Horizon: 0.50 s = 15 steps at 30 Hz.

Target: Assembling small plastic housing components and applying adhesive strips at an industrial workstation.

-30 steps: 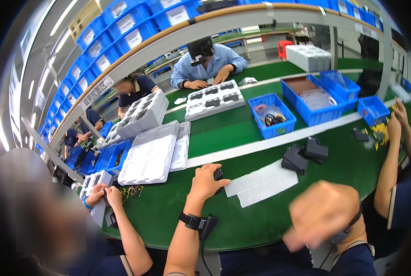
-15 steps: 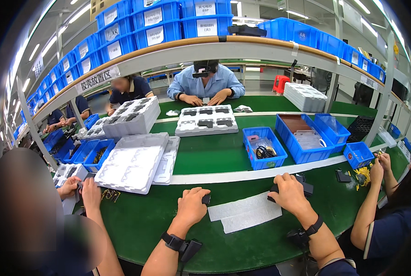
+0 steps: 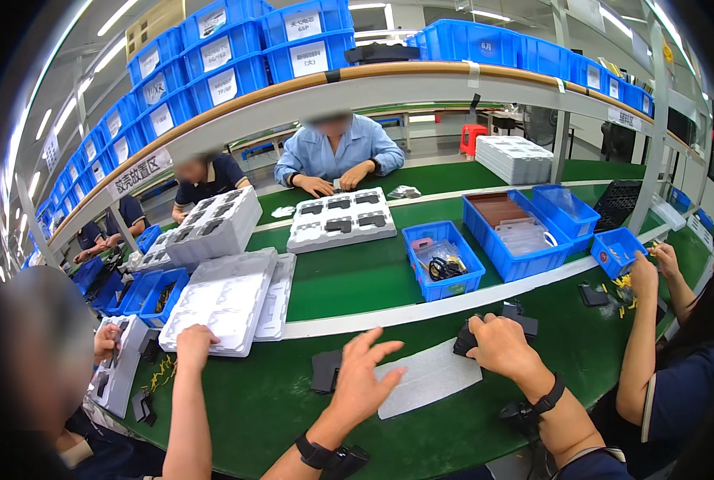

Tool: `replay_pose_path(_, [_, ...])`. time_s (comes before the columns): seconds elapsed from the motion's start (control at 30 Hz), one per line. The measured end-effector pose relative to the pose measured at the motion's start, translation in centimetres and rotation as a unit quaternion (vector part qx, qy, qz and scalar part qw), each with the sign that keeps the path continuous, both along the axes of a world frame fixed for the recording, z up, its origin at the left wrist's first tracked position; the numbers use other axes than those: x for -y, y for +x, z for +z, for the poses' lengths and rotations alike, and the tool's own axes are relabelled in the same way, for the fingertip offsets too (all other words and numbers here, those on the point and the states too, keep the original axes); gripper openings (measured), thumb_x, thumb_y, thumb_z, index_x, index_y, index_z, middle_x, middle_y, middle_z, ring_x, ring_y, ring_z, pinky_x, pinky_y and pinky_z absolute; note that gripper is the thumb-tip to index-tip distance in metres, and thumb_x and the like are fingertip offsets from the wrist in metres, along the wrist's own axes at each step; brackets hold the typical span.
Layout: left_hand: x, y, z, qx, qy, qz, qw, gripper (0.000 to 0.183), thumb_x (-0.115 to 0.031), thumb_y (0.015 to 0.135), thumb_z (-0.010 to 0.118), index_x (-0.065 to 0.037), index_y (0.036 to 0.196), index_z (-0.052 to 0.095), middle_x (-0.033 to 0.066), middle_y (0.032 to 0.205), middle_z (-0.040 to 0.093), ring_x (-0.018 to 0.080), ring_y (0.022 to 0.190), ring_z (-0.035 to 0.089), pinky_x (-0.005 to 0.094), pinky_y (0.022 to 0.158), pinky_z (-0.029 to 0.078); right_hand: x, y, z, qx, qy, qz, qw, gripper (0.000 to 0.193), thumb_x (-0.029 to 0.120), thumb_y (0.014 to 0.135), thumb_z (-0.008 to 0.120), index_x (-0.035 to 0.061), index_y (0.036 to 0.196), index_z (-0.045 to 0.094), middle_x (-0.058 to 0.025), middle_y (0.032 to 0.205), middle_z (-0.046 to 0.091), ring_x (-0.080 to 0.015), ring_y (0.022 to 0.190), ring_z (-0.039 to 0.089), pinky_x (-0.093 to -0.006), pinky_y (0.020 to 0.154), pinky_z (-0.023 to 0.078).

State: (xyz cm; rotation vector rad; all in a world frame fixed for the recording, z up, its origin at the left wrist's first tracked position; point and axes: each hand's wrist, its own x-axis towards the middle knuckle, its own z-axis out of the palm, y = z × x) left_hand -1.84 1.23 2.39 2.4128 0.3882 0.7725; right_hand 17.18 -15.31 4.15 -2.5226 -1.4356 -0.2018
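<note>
My left hand (image 3: 365,378) is raised over the green bench with its fingers spread and nothing in them. Just left of its fingers lie flat black rectangular pieces (image 3: 325,372). A white paper-like strip (image 3: 430,382) rests on the bench between my hands. My right hand (image 3: 501,346) is closed around a small stack of thin black rectangular pieces (image 3: 463,342) at the strip's far right end. Its fingers partly hide that stack. More black pieces (image 3: 520,320) lie just beyond my right hand.
White moulded trays (image 3: 221,300) are stacked at left, touched by a co-worker's hand (image 3: 195,346). Blue bins (image 3: 443,260) stand beyond the white rail (image 3: 357,320). Another co-worker's hands (image 3: 653,268) work at right. Opposite, a person sits behind a filled tray (image 3: 341,224).
My left hand has come off the black pieces and opened, moving nearer. My right hand stays on its stack. The left co-worker's hand has moved to the white trays.
</note>
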Motion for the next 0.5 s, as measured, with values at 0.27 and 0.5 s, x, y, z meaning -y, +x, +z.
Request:
replay_pose_path(0.27, [1.0, 0.6, -2.2, -0.039, -0.243, -0.074, 0.966, 0.026, -0.018, 0.081, 0.069, -0.011, 0.106, 0.067, 0.0109, 0.120, 0.059, 0.0231, 0.104, 0.059, 0.0311, 0.085, 0.048, -0.3, -0.4, -1.0, 0.050, 0.015, 0.011, 0.999, 0.027, 0.011, 0.061, 0.074, 0.0035, 0.082, 0.059, -0.0143, 0.082, 0.060, -0.0323, 0.082, 0.060, -0.0434, 0.067, 0.048])
replay_pose_path(0.5, [1.2, 0.9, -3.0, 0.026, -0.464, -0.030, 0.885, 0.036, -0.013, 0.085, 0.068, 0.000, 0.117, 0.056, 0.0063, 0.101, 0.063, 0.0092, 0.086, 0.060, 0.0226, 0.071, 0.051, -1.9, -4.3, -2.2, 0.084, 0.129, 0.242, 0.958, 0.018, 0.005, 0.065, 0.061, 0.0071, 0.083, 0.055, -0.0086, 0.084, 0.051, -0.0245, 0.082, 0.052, -0.0370, 0.067, 0.036])
